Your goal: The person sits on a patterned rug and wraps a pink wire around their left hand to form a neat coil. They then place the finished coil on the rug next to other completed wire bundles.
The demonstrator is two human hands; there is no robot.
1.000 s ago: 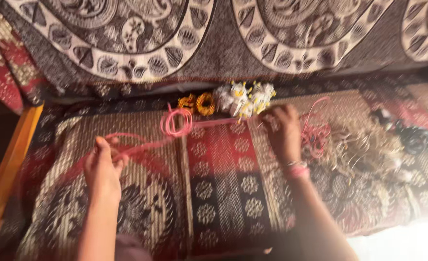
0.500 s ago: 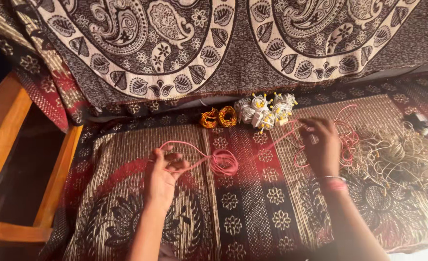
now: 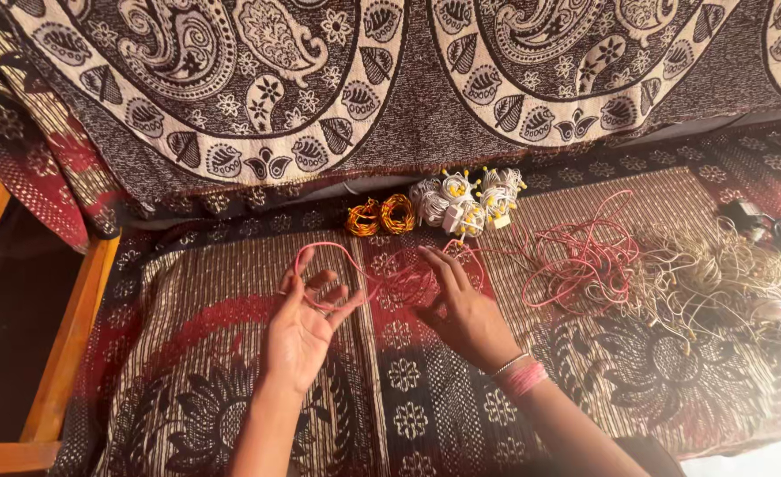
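Your hands meet over a pink cord coil (image 3: 405,281) at the middle of the woven mat (image 3: 231,389).

Your left hand (image 3: 302,331) has its fingers spread, a pink strand looped over them; your right hand (image 3: 461,309) rests its loosely open fingers on the coil. At twelve o'clock sit two orange coils (image 3: 381,215) and white bundles (image 3: 465,199), already wound. At three o'clock a loose pink tangle (image 3: 584,261) and a beige tangle (image 3: 717,274) remain unwound.
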